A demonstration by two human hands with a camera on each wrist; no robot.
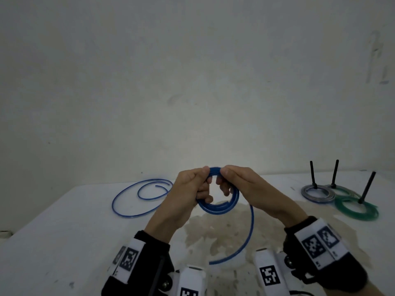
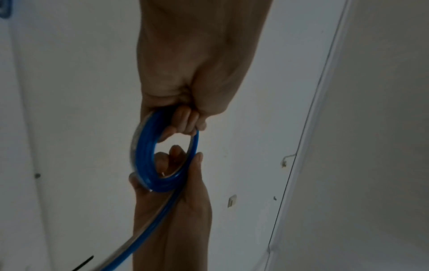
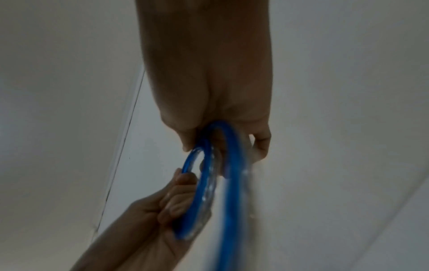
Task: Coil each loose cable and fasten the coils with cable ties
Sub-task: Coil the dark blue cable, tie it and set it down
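Observation:
A blue cable coil [image 1: 215, 208] is held up over the white table [image 1: 64, 231] by both hands. My left hand [image 1: 203, 184] grips its left side with curled fingers through the ring, and my right hand [image 1: 226, 180] pinches the top and right side. The thumbs almost meet at the top of the coil. A loose blue tail [image 1: 245, 240] hangs from the coil in an arc toward me. The left wrist view shows the coil [image 2: 141, 155] between the left hand [image 2: 185, 119] and the right hand [image 2: 171, 210]. In the right wrist view the coil [image 3: 204, 183] is blurred.
A second blue cable [image 1: 128, 201] lies loose in open loops at the table's left. At the right stand three black pegs [image 1: 366, 189], with a grey coil [image 1: 316, 194] and green coils [image 1: 357, 210] ringed over them. A plain wall is behind.

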